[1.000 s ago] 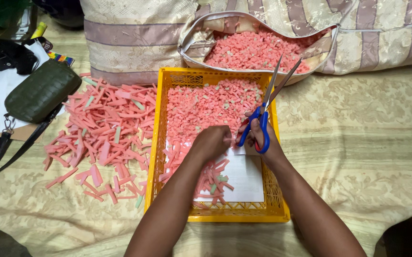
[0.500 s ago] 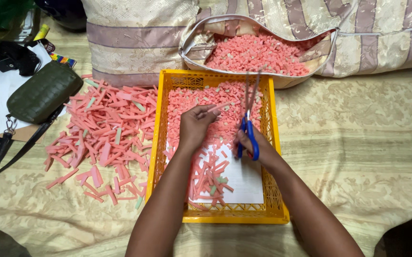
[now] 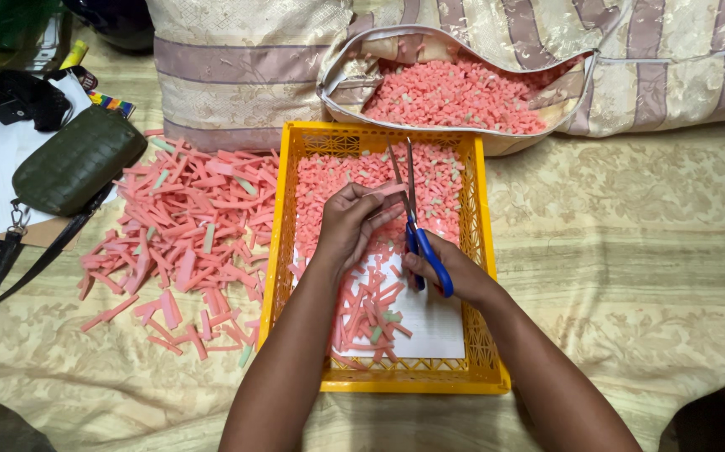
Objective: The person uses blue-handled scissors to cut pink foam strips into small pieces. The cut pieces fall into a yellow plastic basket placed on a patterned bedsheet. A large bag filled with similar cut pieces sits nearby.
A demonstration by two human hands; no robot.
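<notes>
My left hand holds a pink foam strip out over the yellow crate. Blue-handled scissors are in my right hand, and their slightly parted blades meet the strip's end. Small cut pink pieces fill the crate's far half. Uncut strips lie on a white sheet in its near half.
A big heap of pink strips lies left of the crate on the patterned cloth. An open cushion cover behind the crate holds more cut pieces. A green purse with a strap, papers and dark items sit at far left.
My left hand rose from the strips in the crate with one strip. The scissors swung left from pointing up-right and closed in on the strip.
</notes>
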